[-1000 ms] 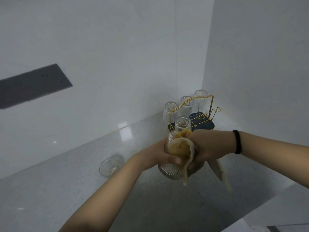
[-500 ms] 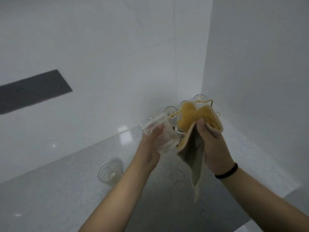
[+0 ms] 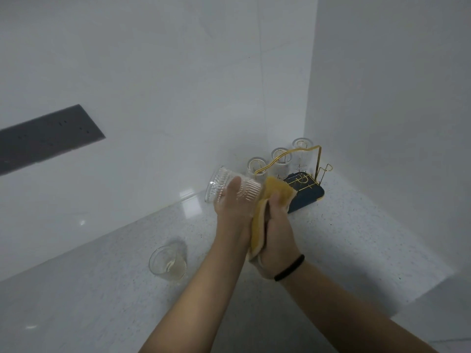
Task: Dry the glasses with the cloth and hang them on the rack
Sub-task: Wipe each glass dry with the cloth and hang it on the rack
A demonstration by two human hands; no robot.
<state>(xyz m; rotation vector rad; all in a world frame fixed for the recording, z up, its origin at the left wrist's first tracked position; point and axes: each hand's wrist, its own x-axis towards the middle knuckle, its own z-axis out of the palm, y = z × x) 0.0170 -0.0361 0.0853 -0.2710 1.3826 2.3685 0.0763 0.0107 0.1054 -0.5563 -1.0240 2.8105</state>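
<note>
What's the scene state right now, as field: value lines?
left hand: holds ribbed glass, tilted on its side
right hand: grips yellow cloth beside the glass
rack: three glasses upside down on its back pegs, front pegs free
counter: one plain glass upright, apart from the rack

five glasses (image 3: 230, 188) (three hung on the rack), one rack (image 3: 304, 186), one cloth (image 3: 274, 200)
</note>
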